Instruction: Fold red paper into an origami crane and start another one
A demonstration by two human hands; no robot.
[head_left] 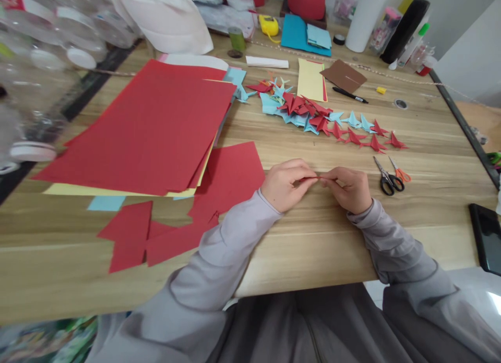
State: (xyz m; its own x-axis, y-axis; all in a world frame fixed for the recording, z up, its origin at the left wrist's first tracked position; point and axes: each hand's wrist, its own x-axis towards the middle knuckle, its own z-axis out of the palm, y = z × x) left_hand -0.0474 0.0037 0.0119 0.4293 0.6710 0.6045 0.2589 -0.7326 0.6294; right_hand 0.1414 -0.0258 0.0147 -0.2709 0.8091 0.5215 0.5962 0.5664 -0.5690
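My left hand point(287, 184) and my right hand point(348, 188) meet over the wooden table point(305, 248), fingertips almost touching. Both are closed in a pinch on a small piece of red paper point(319, 177), of which only a thin sliver shows between the fingers; its folded shape is hidden. Under and beside my left wrist lies a loose red sheet point(235, 172). Beyond my hands, red paper cranes point(354, 137) and light blue paper cranes point(352, 120) lie in rows and a heap. Black-handled scissors point(388, 180) rest to the right of my right hand.
A large stack of red sheets point(152, 128) covers the left side, with cut red pieces point(131, 235) in front. Orange scissors point(400, 171), a black pen point(349, 95), brown paper point(344, 76) and a yellow tape measure point(269, 25) lie around. Plastic bottles point(35, 123) crowd the left edge.
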